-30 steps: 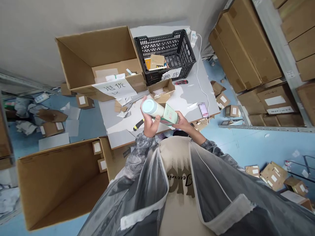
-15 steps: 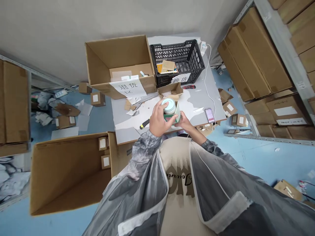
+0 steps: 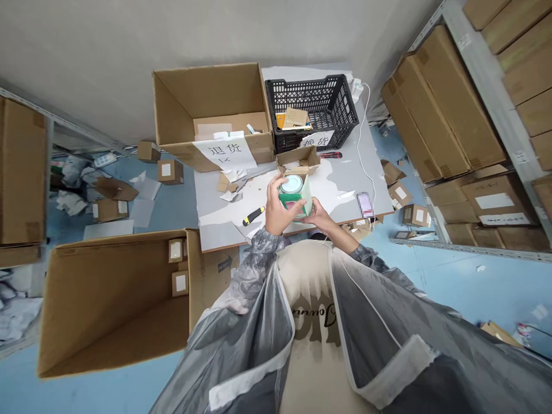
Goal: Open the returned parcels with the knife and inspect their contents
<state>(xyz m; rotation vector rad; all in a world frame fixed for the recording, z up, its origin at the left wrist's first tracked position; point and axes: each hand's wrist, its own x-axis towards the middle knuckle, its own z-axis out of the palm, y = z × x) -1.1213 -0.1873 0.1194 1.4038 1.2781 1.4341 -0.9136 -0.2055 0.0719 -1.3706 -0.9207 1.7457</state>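
Observation:
A small green box stands open at the top over the table's front part, between my two hands. Inside it is a round jar with a pale blue lid, its top showing at the opening. My left hand wraps the box's left side, fingers at the upper edge by the jar and thumb across the front. At the lower right, my right hand grips the box; some of its fingers are hidden. An opened small cardboard box lies just behind them.
On the table are a yellow-black utility knife, a red-black knife, a phone and a white cable. A large carton and black crate stand behind. Another open carton is at left.
The jar sits lower in the green box, and my left hand has shifted from the lid to the box's side. More of the green front shows.

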